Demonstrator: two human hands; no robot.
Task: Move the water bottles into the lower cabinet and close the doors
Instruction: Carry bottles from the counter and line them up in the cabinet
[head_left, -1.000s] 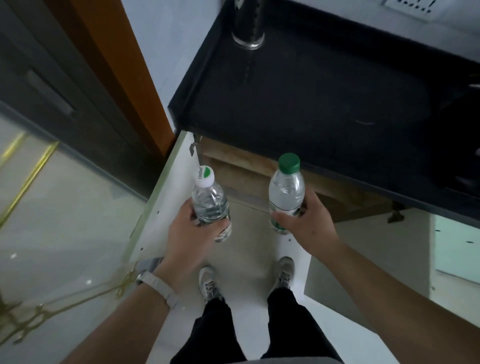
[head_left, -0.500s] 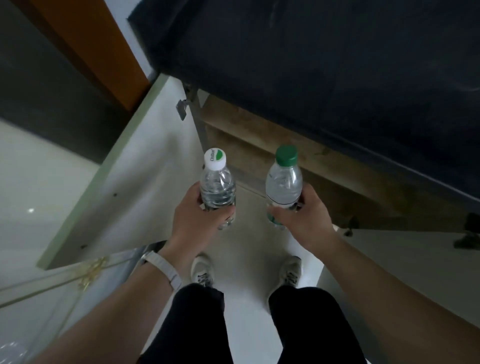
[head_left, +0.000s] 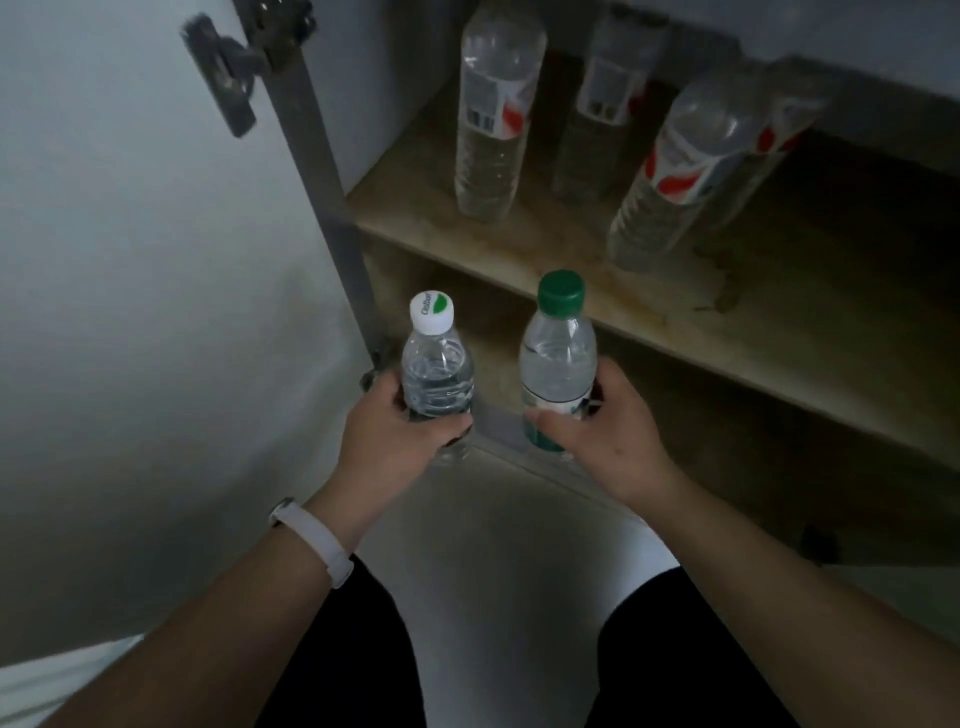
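1. The left hand (head_left: 400, 436) is gripping a white-capped water bottle (head_left: 439, 374) around its lower body, with fingers and thumb curling round it. The bottle is standing upright in the grip, its cap pointing up towards the camera.
2. The right hand (head_left: 605, 441) is gripping a green-capped water bottle (head_left: 558, 358) in the same way, the thumb lying across the green-and-white label. This bottle is also being held upright.
3. Both bottles are hanging in the air side by side, near each other but apart. They are sitting in front of the left end of the cabinet's dark lower compartment (head_left: 701, 431), just below the front edge of the wooden shelf (head_left: 545, 249).
4. Large clear bottles with red-and-white labels are standing on that shelf: a left shelf bottle (head_left: 491, 119), a middle shelf bottle (head_left: 605, 104) further back, and a right shelf bottle (head_left: 685, 171) nearer the front. Something blurred is showing behind the right one; I cannot tell what it is.
5. The left cabinet door (head_left: 156, 260) is standing open, swung out to the left, with its metal hinge (head_left: 234, 73) showing near the top.
6. The person is wearing a white wristband (head_left: 311, 540) on the left wrist and black trousers (head_left: 337, 665), and is facing the cabinet over a pale floor (head_left: 493, 545).
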